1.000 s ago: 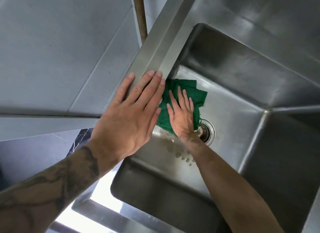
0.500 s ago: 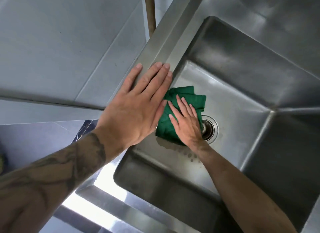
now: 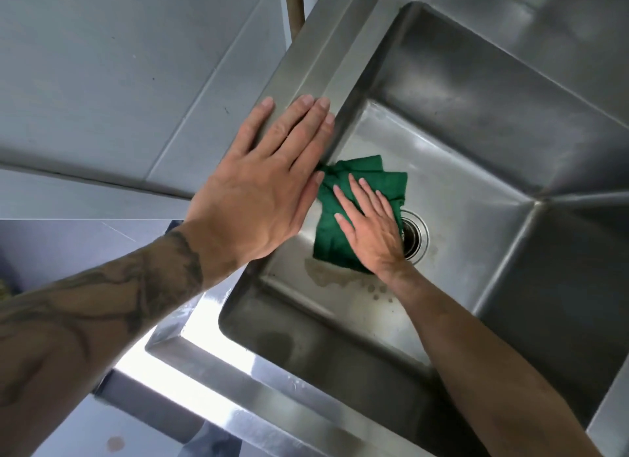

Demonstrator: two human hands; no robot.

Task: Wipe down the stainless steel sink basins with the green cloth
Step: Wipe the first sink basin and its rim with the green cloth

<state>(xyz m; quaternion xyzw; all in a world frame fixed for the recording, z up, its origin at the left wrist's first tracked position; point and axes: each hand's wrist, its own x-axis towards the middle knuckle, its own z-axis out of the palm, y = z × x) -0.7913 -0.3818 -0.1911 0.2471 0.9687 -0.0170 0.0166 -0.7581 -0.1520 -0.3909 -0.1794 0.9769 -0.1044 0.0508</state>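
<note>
Green cloth [image 3: 328, 232] lies on the basin [image 3: 459, 198] floor at nine o'clock of the drain [image 3: 413, 235], pressed under the flat right hand [image 3: 369, 228]. The left hand [image 3: 269, 184] rests flat on the rim [image 3: 326, 48], gripping nothing. Floor-wiping step, I judge; next calls for sweeping toward the walls.

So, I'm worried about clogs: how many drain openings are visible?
1: the round steel drain in the floor of the stainless steel basin, partly hidden by the right hand. Others may be hidden.
</note>
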